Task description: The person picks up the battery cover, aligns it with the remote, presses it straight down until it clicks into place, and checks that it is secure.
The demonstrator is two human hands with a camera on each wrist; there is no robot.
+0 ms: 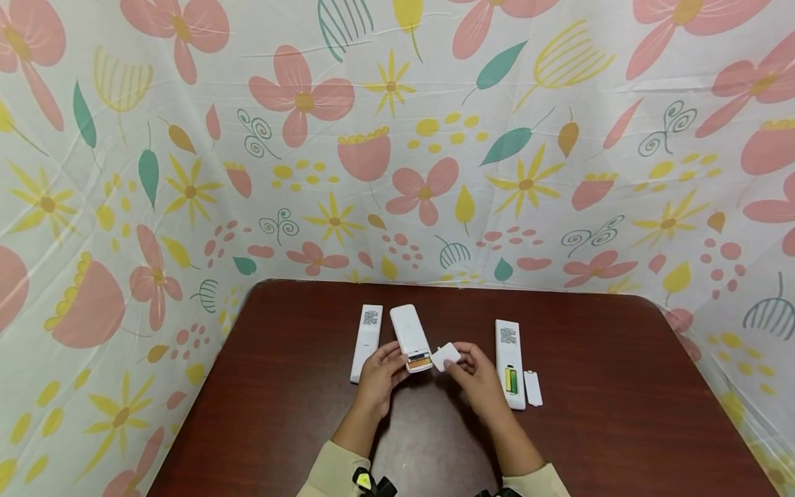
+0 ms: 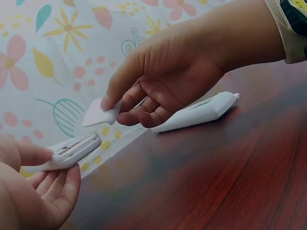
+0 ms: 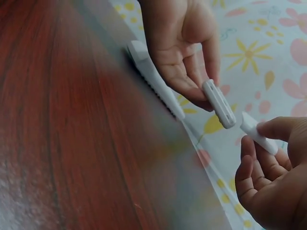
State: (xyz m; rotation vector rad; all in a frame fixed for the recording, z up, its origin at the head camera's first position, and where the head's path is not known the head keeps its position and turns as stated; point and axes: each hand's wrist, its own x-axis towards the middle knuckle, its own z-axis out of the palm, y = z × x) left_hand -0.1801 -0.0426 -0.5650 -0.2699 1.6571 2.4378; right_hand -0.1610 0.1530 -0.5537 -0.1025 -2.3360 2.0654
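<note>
My left hand grips a white remote control by its lower end, back side up. Its battery compartment is uncovered, with batteries inside. Close to that end, my right hand pinches a small white battery cover between thumb and fingers. In the left wrist view the cover is held above the remote, a small gap between them. The right wrist view also shows the cover apart from the remote's end.
Left of the held remote, another white remote lies face down on the brown table. To the right lies a third remote with a green battery showing, its loose cover beside it. A flowered cloth hangs behind.
</note>
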